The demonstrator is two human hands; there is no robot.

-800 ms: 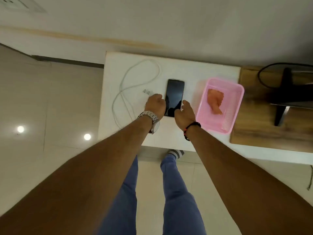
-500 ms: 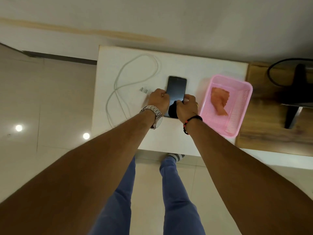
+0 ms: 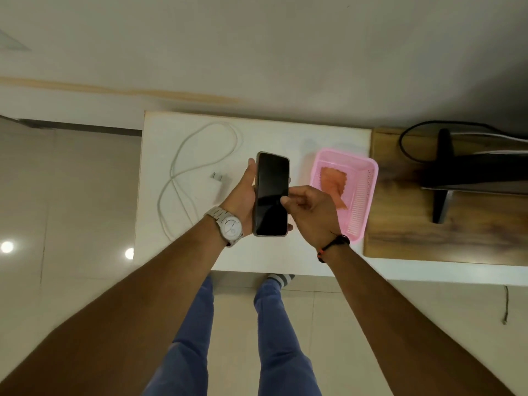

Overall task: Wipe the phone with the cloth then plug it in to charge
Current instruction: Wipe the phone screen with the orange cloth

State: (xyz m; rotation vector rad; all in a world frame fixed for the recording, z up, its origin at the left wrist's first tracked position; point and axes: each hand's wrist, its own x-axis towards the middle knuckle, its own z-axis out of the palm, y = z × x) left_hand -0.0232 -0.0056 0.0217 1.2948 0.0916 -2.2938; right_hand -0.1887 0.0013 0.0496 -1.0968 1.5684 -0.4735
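- Phone (image 3: 271, 194): black screen
- Charger cable (image 3: 183, 170): white
- Basket (image 3: 361, 201): pink
- Cloth (image 3: 334, 181): orange
- Table (image 3: 257, 132): white
- Wristwatch (image 3: 228, 227): silver
- Trousers (image 3: 185, 338): blue
- Sock (image 3: 281, 279): grey-and-white stripes
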